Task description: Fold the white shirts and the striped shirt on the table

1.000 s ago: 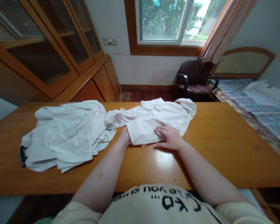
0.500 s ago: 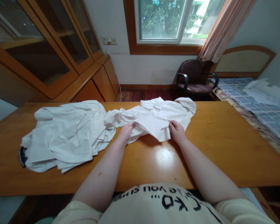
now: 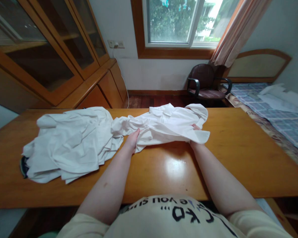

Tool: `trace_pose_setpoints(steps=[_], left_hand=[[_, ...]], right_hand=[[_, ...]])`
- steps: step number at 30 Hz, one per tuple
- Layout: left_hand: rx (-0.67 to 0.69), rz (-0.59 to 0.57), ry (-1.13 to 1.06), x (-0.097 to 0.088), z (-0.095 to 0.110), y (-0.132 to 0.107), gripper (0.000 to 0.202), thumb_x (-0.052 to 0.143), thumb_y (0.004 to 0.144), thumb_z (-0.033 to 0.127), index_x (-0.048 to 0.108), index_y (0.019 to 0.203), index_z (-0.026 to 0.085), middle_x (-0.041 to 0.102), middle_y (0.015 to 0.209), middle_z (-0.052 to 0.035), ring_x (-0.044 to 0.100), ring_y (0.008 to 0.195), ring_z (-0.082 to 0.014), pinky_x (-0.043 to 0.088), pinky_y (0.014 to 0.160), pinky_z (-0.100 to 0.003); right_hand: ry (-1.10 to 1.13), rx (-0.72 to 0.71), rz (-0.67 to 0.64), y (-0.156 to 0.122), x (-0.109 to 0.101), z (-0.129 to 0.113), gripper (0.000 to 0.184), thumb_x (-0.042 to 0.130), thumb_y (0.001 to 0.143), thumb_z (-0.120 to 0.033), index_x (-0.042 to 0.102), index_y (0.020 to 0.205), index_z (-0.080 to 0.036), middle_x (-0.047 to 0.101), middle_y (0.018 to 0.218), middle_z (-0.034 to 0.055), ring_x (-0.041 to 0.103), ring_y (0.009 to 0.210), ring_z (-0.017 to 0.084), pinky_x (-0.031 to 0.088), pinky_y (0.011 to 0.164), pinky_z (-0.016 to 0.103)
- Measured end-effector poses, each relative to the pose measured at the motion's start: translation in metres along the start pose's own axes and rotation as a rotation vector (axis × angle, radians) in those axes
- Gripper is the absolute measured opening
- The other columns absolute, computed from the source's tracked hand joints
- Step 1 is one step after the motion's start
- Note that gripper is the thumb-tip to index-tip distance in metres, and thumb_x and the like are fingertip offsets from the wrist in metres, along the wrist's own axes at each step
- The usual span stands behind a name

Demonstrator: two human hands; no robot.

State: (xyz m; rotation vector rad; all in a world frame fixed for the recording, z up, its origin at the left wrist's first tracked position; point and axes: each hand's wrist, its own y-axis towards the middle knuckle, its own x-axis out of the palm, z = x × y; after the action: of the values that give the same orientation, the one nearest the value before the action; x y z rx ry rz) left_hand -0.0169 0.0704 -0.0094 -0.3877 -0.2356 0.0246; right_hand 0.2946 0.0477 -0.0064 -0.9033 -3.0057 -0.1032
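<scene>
A white collared shirt (image 3: 167,124) lies crumpled on the wooden table (image 3: 238,155) in front of me. My left hand (image 3: 132,139) grips its near left edge, fingers tucked into the cloth. My right hand (image 3: 195,135) is mostly hidden under the shirt's near right corner, which it lifts off the table; only the wrist and a fingertip show. The near hem hangs stretched between both hands.
A bigger pile of white cloth (image 3: 69,143) covers the table's left half, with a dark object (image 3: 23,165) poking out at its left end. Wooden glass-door cabinets (image 3: 47,56) stand left, a dark armchair (image 3: 208,84) beyond the table, a bed (image 3: 283,115) at right.
My right hand left the top of the shirt, took its near edge and moved right, going under the corner. The hem rose off the table and stretched out. My left hand stayed.
</scene>
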Motion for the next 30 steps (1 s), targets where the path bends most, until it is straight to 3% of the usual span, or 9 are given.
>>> trace_pose_setpoints(steps=[4,8,10,12,14,18,20,23,30], left_hand=[[0.047,-0.225,0.155,0.001,0.008,-0.011,0.051,0.061,0.072,0.061,0.068,0.092,0.014,0.072,0.086,-0.0074,0.066,0.083,-0.0214,0.051,0.081,-0.034],[-0.009,-0.499,0.546,0.004,0.018,-0.033,0.044,0.065,0.067,0.06,0.066,0.064,0.016,0.065,0.062,-0.0018,0.06,0.065,-0.0177,0.049,0.065,-0.028],[-0.053,-0.648,0.677,0.007,0.021,-0.042,0.041,0.062,0.072,0.055,0.068,0.065,0.015,0.064,0.06,-0.0019,0.057,0.06,-0.0162,0.047,0.061,-0.026],[0.0,-0.769,0.756,0.011,0.021,-0.045,0.039,0.053,0.08,0.048,0.071,0.074,0.014,0.067,0.069,-0.0035,0.059,0.066,-0.0163,0.047,0.065,-0.026],[0.197,-0.723,0.796,0.014,0.019,-0.042,0.035,0.047,0.083,0.039,0.072,0.084,0.014,0.07,0.083,-0.0051,0.061,0.079,-0.0184,0.048,0.075,-0.028],[0.565,-0.363,1.08,0.017,0.009,-0.029,0.039,0.046,0.082,0.028,0.064,0.114,0.014,0.062,0.119,-0.011,0.052,0.115,-0.0246,0.037,0.102,-0.038],[0.583,-0.287,1.258,0.018,0.005,-0.027,0.051,0.05,0.081,0.028,0.053,0.13,0.013,0.051,0.136,-0.0138,0.043,0.127,-0.027,0.03,0.109,-0.041],[0.548,-0.297,1.464,0.02,0.0,-0.029,0.065,0.054,0.082,0.036,0.041,0.141,0.014,0.035,0.15,-0.0126,0.028,0.139,-0.0292,0.021,0.114,-0.043],[0.541,-0.39,1.694,0.018,-0.003,-0.026,0.075,0.047,0.085,0.053,0.029,0.148,0.017,0.024,0.155,-0.0096,0.015,0.144,-0.0276,0.013,0.116,-0.044]], right_hand=[[-0.07,0.016,-0.124,-0.008,-0.007,-0.012,0.051,0.05,0.072,-0.069,0.06,0.065,-0.02,0.061,0.061,0.0063,0.055,0.057,0.018,0.046,0.053,0.031],[-0.21,-0.064,-0.275,-0.017,-0.011,-0.023,0.052,0.051,0.072,-0.068,0.061,0.06,-0.019,0.06,0.061,0.0047,0.052,0.056,0.016,0.042,0.051,0.027],[-0.229,-0.051,-0.332,-0.02,-0.01,-0.024,0.049,0.053,0.071,-0.065,0.061,0.059,-0.018,0.058,0.059,0.0029,0.049,0.052,0.014,0.038,0.047,0.026],[-0.258,-0.012,-0.398,-0.021,-0.008,-0.022,0.047,0.053,0.073,-0.062,0.06,0.059,-0.018,0.053,0.054,0.0003,0.045,0.047,0.012,0.034,0.044,0.024],[-0.295,0.043,-0.454,-0.021,-0.007,-0.019,0.046,0.054,0.073,-0.061,0.06,0.061,-0.017,0.047,0.048,-0.0023,0.042,0.043,0.011,0.031,0.042,0.023],[-0.408,0.091,-0.509,-0.018,-0.003,-0.014,0.044,0.053,0.075,-0.06,0.061,0.066,-0.017,0.044,0.045,-0.0042,0.041,0.042,0.011,0.031,0.043,0.023],[-0.495,0.06,-0.522,-0.018,0.0,-0.015,0.042,0.051,0.077,-0.057,0.06,0.066,-0.018,0.045,0.047,-0.0039,0.042,0.044,0.011,0.032,0.044,0.023],[-0.615,0.004,-0.549,-0.017,0.005,-0.019,0.035,0.052,0.078,-0.052,0.058,0.068,-0.019,0.049,0.052,-0.0035,0.044,0.049,0.011,0.032,0.046,0.022],[-0.557,0.131,-0.659,-0.004,-0.015,-0.031,0.024,0.059,0.073,-0.043,0.053,0.074,-0.02,0.05,0.055,-0.0049,0.045,0.049,0.01,0.035,0.048,0.022]])
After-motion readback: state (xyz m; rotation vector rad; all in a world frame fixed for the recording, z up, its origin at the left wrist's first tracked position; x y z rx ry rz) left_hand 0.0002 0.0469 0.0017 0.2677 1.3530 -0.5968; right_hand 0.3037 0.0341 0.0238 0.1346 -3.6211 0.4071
